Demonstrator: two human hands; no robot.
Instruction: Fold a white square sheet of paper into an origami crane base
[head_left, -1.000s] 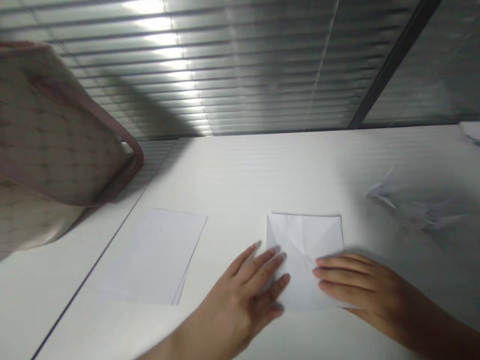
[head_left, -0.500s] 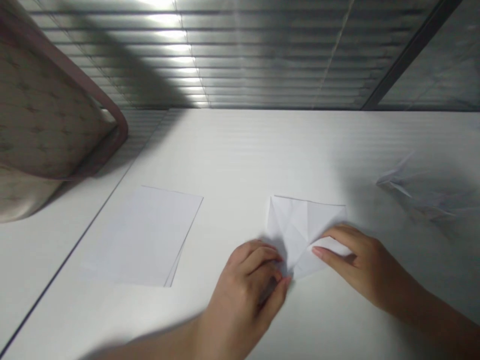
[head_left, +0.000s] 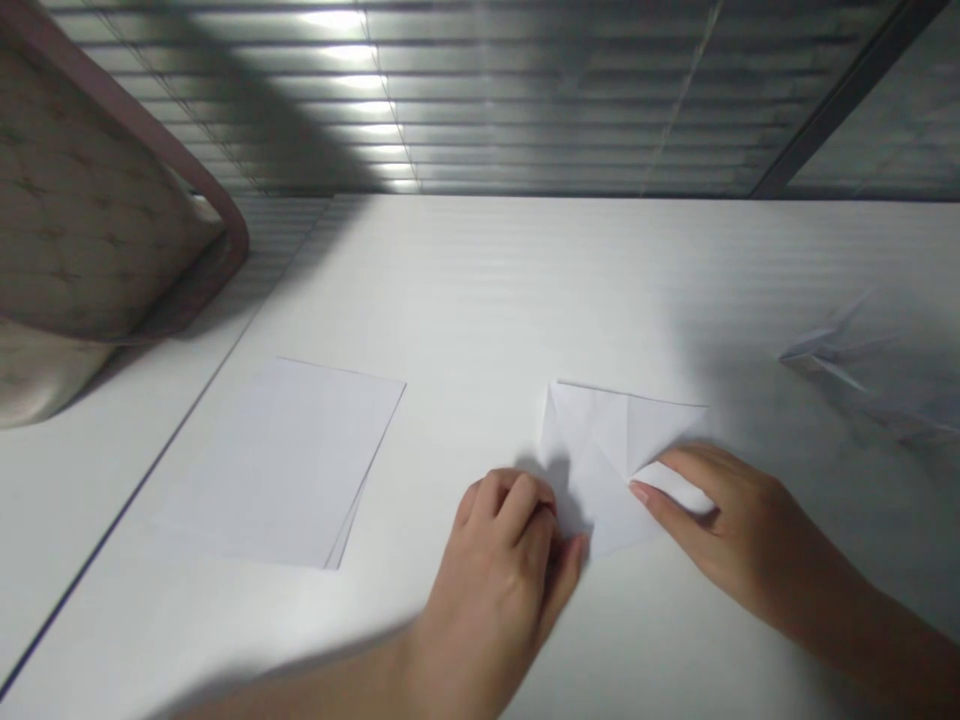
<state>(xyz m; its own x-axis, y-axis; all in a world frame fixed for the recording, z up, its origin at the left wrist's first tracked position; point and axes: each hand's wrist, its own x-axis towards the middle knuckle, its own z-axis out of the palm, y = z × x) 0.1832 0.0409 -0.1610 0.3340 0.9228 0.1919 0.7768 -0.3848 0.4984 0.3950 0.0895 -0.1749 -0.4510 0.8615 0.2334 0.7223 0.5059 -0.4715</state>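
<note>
A creased white sheet of paper (head_left: 600, 440) lies on the white table, with a flap folded in at its right side. My right hand (head_left: 720, 510) pinches that flap between thumb and fingers, the tip pointing to the middle of the sheet. At the sheet's lower left corner rests my left hand (head_left: 517, 560), its fingers curled and its thumb beside the paper's edge. Whether the left fingers grip the corner is hidden beneath them.
A stack of white paper (head_left: 292, 460) lies to the left. Folded paper pieces (head_left: 825, 355) stand at the right. A patterned bag (head_left: 97, 200) with a pink edge is at the far left. Window blinds (head_left: 525, 100) rise behind the white table (head_left: 480, 280).
The left fingers have curled in more tightly at the lower left corner. My right hand still pinches the flap. The whole view has shifted slightly.
</note>
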